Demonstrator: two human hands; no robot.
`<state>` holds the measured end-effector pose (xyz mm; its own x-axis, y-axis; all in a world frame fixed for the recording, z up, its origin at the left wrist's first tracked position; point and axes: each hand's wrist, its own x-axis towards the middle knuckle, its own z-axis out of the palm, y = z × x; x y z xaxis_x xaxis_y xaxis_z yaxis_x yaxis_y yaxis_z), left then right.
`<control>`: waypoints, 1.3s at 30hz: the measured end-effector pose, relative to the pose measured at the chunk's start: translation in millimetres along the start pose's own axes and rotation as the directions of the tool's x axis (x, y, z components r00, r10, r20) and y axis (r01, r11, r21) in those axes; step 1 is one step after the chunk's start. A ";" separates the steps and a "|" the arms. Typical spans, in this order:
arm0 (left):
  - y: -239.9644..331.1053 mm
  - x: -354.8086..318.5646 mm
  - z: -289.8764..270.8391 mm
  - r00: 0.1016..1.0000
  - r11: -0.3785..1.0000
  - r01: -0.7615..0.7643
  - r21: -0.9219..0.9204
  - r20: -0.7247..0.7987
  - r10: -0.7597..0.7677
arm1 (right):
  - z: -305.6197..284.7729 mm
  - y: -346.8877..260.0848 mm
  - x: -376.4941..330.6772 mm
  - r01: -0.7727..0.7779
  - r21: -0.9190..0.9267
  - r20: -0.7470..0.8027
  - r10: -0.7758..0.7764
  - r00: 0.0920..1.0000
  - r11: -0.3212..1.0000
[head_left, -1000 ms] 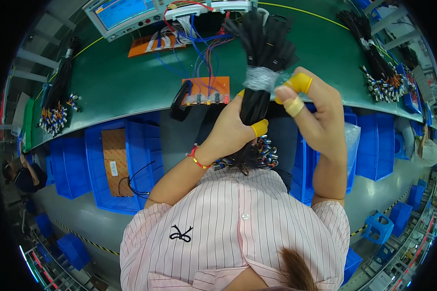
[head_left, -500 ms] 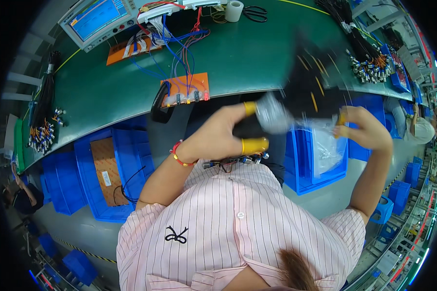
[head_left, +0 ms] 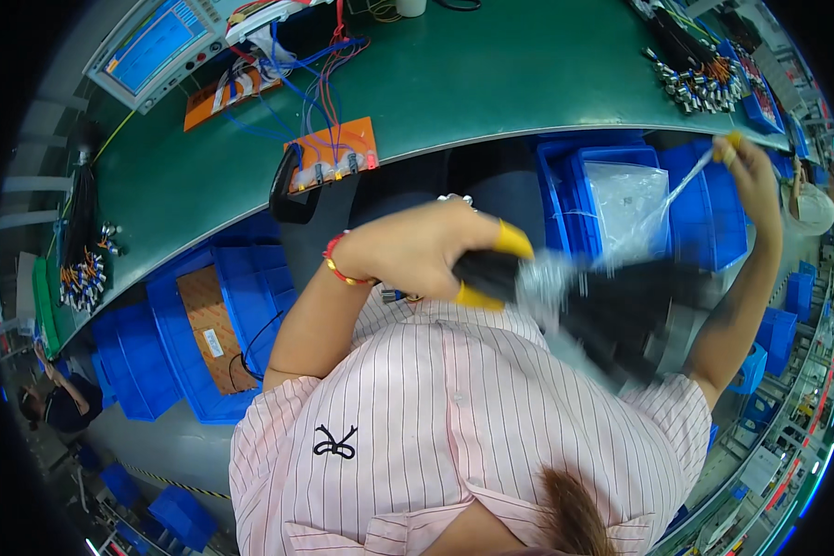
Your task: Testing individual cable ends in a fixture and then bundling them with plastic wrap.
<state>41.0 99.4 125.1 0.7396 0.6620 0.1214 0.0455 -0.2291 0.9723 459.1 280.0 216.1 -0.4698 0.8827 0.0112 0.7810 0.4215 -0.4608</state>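
My left hand, with yellow finger cots on thumb and finger, is closed round a bundle of black cables in front of my shirt. The bundle's loose side fans out to the right, blurred by motion. Clear plastic film is wrapped round it just beyond my left fingers. Metal connector ends show at the back of that hand. Out to the upper right, my right hand pinches a strip of clear film, pulled taut and running down towards the bundle.
A green workbench spans the far side, with a tester with a screen and an orange wired board. Cable bundles lie at its left and right. Blue bins stand below its edge; a co-worker is at far left.
The cable bundle has swung from pointing up over the bench edge to hanging down at the right. My right hand has moved up and outward, drawing the film out long.
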 end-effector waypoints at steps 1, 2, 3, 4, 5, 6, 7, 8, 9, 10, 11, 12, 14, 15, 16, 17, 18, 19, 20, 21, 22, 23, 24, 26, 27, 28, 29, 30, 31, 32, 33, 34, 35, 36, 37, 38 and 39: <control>1.5 -1.0 -2.1 0.986 0.998 -0.049 0.031 -0.155 0.053 | 3.8 15.2 -12.2 -0.083 -0.011 0.033 0.084 0.996 0.996; -2.1 -3.3 -1.2 0.942 0.996 0.016 -0.093 -0.333 -0.047 | 3.8 24.0 -26.2 -0.163 -0.026 0.067 0.164 0.984 0.986; -4.0 -5.1 -0.3 0.856 0.973 0.063 -0.224 -0.488 -0.167 | 2.4 26.9 -38.0 -0.189 0.038 0.057 0.187 0.981 0.981; -2.8 -3.5 -1.1 0.776 0.944 0.143 -0.297 -0.559 -0.293 | 1.2 31.0 -53.5 -0.217 0.100 0.043 0.213 0.976 0.971; -3.1 -1.1 -5.1 0.685 0.902 0.201 -0.382 -0.604 -0.408 | -4.0 41.4 -76.2 -0.230 0.197 -0.121 0.257 0.959 0.953; -14.5 -1.9 -8.4 0.633 0.897 0.338 -0.285 -0.637 -0.441 | -10.4 56.7 -98.1 -0.220 0.299 -0.275 0.305 0.912 0.929; -13.6 0.6 -8.2 0.649 0.910 0.393 -0.135 -0.660 -0.378 | -20.7 67.6 -117.2 -0.077 0.408 -0.400 0.254 0.881 0.910; -11.4 5.2 -7.5 0.674 0.899 0.437 0.017 -0.668 -0.315 | -36.3 79.0 -136.0 0.074 0.487 -0.524 0.223 0.822 0.870; -11.3 11.0 -6.1 0.711 0.868 0.465 0.174 -0.658 -0.249 | -75.8 108.0 -160.5 0.158 0.628 -0.447 0.188 0.874 0.762; -13.4 15.6 -3.7 0.803 0.869 0.424 0.256 -0.550 -0.230 | -96.2 114.5 -168.8 0.239 0.676 -0.493 0.186 0.850 0.697; -15.7 19.5 -1.1 0.879 0.871 0.368 0.326 -0.428 -0.211 | -117.5 118.3 -175.1 0.322 0.708 -0.536 0.181 0.825 0.629; -14.4 25.0 1.9 0.945 0.890 0.297 0.347 -0.237 -0.224 | -117.7 98.7 -168.7 0.407 0.638 -0.677 0.225 0.700 0.654; 5.2 37.9 5.1 0.940 0.931 0.212 0.297 0.197 -0.277 | -129.8 118.4 -172.0 0.379 0.521 -0.764 0.221 0.606 0.765; 5.3 43.2 4.9 0.890 0.943 0.106 0.317 0.392 -0.232 | -156.0 157.8 -193.3 0.271 0.461 -0.732 0.190 0.654 0.845; 2.9 43.5 7.2 0.891 0.968 0.063 0.244 0.423 -0.165 | -150.3 174.2 -193.2 0.159 0.415 -0.716 0.214 0.664 0.896; -2.3 40.9 7.8 0.889 0.985 0.019 0.171 0.448 -0.095 | -144.6 187.6 -193.0 0.043 0.356 -0.700 0.236 0.674 0.934; -8.8 34.6 5.1 0.964 0.992 -0.024 0.126 0.267 -0.011 | -110.4 185.6 -182.5 -0.088 0.312 -0.721 0.296 0.627 0.946; -12.4 27.7 1.9 0.995 0.993 -0.079 0.090 0.075 0.072 | -79.7 184.0 -178.5 -0.225 0.267 -0.744 0.348 0.571 0.937; -12.5 25.6 0.1 0.992 0.998 0.013 0.067 -0.128 -0.005 | -72.0 208.0 -198.4 -0.342 0.201 -0.670 0.384 0.635 0.918; -4.1 27.8 -3.9 0.944 0.993 0.110 0.034 -0.316 -0.094 | -67.0 234.0 -222.8 -0.450 0.120 -0.591 0.428 0.684 0.885; -8.4 29.7 -2.9 0.862 0.975 0.221 -0.031 -0.461 -0.210 | -46.1 242.6 -224.2 -0.546 0.047 -0.472 0.501 0.726 0.836; -15.7 33.0 -3.6 0.749 0.943 0.314 -0.111 -0.581 -0.318 | -26.4 247.2 -226.0 -0.628 -0.042 -0.351 0.577 0.737 0.777; -24.2 33.8 -5.7 0.729 0.939 0.329 -0.097 -0.606 -0.318 | 0.8 248.8 -220.3 -0.639 -0.083 -0.230 0.609 0.759 0.765; -35.1 31.7 -7.3 0.660 0.922 0.380 -0.073 -0.678 -0.325 | 67.3 181.3 -162.0 -0.588 -0.183 -0.114 0.577 0.809 0.788; -32.6 37.6 -8.1 0.690 0.933 0.351 -0.080 -0.651 -0.316 | 90.2 171.9 -155.3 -0.084 -0.610 -0.234 -0.077 0.969 0.788; -24.9 37.3 -3.8 0.680 0.927 0.365 -0.083 -0.657 -0.326 | 122.2 93.8 -105.6 -0.125 -0.280 -0.330 0.026 0.943 0.952; -21.2 38.1 0.2 0.688 0.929 0.358 -0.094 -0.646 -0.331 | 133.4 28.2 -85.5 -0.162 0.167 -0.204 0.194 0.959 0.973; -22.3 41.0 4.7 0.722 0.945 0.325 -0.012 -0.643 -0.257 | 144.0 -37.0 -68.2 -0.260 0.563 -0.074 0.361 0.930 0.784; -23.4 44.3 8.5 0.752 0.955 0.287 0.075 -0.635 -0.176 | 157.3 -63.0 -57.8 -0.009 0.772 -0.138 0.182 0.974 0.636; -23.3 47.2 11.0 0.778 0.957 0.245 0.157 -0.621 -0.098 | 174.7 -86.5 -50.2 0.019 0.856 -0.099 0.127 0.987 0.517; -20.7 48.2 12.7 0.787 0.960 0.240 0.142 -0.608 -0.107 | 186.8 -98.6 -44.6 0.041 0.923 -0.069 0.060 0.996 0.384; -20.9 48.6 14.7 0.783 0.963 0.232 0.140 -0.614 -0.100 | 184.4 -100.3 -42.4 0.019 0.908 -0.021 -0.001 1.000 0.418; -20.0 46.0 14.5 0.773 0.963 0.232 0.139 -0.627 -0.096 | 178.6 -104.2 -38.1 0.002 0.893 0.032 -0.069 0.997 0.450; -17.9 43.1 12.8 0.756 0.933 0.315 0.172 -0.640 -0.137 | 170.8 -107.3 -35.0 -0.013 0.875 0.088 -0.132 0.987 0.484; -15.4 40.0 10.5 0.734 0.895 0.397 0.202 -0.655 -0.178 | 157.1 -108.5 -34.1 0.030 0.848 0.018 -0.085 0.996 0.530; -13.3 36.0 10.0 0.702 0.846 0.483 0.225 -0.677 -0.221 | 139.6 -111.4 -32.7 0.069 0.818 -0.050 -0.048 0.998 0.571; -12.8 31.8 11.0 0.743 0.847 0.470 0.248 -0.630 -0.227 | 120.3 -120.6 -27.7 0.116 0.711 -0.152 -0.009 0.988 0.693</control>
<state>71.3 115.5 114.3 0.1160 0.9932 -0.0051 0.5524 -0.0602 0.8314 328.5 179.8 164.6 -0.4082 0.9004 0.1502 0.1947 0.2467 -0.9493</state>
